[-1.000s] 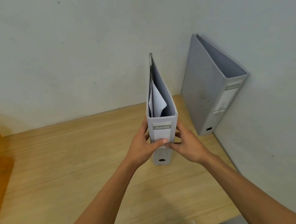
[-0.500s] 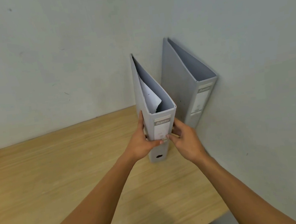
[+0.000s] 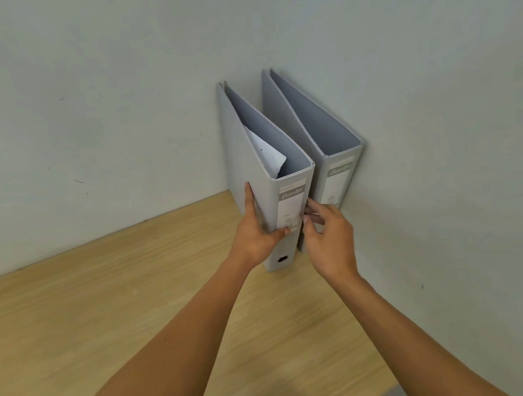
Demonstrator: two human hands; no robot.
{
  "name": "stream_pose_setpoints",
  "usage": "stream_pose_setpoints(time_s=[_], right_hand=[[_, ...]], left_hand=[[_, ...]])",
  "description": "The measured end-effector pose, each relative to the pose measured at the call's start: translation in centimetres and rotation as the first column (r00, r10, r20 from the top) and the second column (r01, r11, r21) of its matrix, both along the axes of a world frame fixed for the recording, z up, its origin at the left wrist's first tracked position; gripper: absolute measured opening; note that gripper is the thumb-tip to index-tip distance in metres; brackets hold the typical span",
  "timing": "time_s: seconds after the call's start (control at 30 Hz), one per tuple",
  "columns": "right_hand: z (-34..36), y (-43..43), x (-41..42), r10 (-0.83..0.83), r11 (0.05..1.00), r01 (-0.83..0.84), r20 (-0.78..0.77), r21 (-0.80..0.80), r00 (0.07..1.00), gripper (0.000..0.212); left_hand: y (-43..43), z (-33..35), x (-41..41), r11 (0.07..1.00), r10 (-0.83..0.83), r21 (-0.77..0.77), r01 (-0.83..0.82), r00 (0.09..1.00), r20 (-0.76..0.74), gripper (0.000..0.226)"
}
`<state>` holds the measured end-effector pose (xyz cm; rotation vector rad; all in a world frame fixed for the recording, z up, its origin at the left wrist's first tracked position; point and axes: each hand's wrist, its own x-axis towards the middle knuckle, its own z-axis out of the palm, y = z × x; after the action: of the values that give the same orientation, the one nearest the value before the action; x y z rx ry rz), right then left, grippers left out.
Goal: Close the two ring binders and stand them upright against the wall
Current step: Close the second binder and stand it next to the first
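Note:
Two grey ring binders stand closed and upright in the corner of a wooden table. The right binder (image 3: 329, 142) leans against the right wall. The left binder (image 3: 241, 154) stands right beside it, white sheets showing at its top. My left hand (image 3: 258, 234) grips the left binder's spine, fingers along its left cover and thumb across the label. My right hand (image 3: 328, 235) is at the spine's right edge, its fingertips in the gap between the two binders.
The wooden table (image 3: 103, 318) stretches left and toward me. Pale walls (image 3: 441, 107) meet behind the binders. The table's right edge (image 3: 391, 386) ends near the right wall.
The left binder has been moved right, from the middle of the table to beside the right binder. Both hands went with it.

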<state>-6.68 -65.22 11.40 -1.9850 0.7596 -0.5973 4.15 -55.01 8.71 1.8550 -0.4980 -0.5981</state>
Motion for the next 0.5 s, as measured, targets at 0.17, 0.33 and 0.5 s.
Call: stream_pose_setpoints(time_s=[0.17, 0.33, 0.5], right_hand=[[0.2, -0.8, 0.1, -0.006, 1.000, 0.006, 0.021, 0.028, 1.000, 0.046], [-0.3, -1.3, 0.2, -0.039, 0.998, 0.036, 0.068, 0.054, 0.997, 0.044], [-0.7, -1.4, 0.1, -0.050, 0.996, 0.041, 0.108, 0.084, 0.993, 0.043]], left_hand=[[-1.2, -0.1, 0.7, 1.000, -0.014, 0.001, 0.014, 1.000, 0.003, 0.128], [-1.5, -0.3, 0.8, 1.000, -0.010, 0.005, 0.010, 1.000, 0.004, 0.127], [-1.2, -0.4, 0.6, 1.000, -0.017, 0.023, 0.017, 0.999, 0.027, 0.122]])
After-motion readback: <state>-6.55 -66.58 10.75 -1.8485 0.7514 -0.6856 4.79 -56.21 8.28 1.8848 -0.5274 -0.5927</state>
